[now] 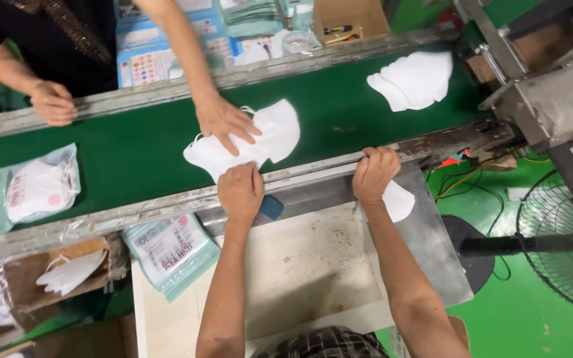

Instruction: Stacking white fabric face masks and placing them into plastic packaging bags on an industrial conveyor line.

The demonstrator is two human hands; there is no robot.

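My left hand (240, 191) is curled at the near rail, its knuckles on the edge of a pile of white folded masks (276, 132) lying on the green conveyor belt (134, 152). A small blue object (271, 207) pokes out beside that hand. My right hand (374, 174) is closed over the near metal rail (313, 171), and a white mask (399, 201) sticks out under it. From across the belt, a co-worker's hand (225, 122) presses flat on the same pile. Their other hand (53, 103) rests on the far rail.
A second pile of white masks (414, 79) lies further right on the belt, and a bagged mask (34, 189) at the left. Printed bags (170, 252) and a cardboard box holding masks (67, 272) sit near left. A worn worktop (313, 272) lies below; a fan (565, 252) stands at the right.
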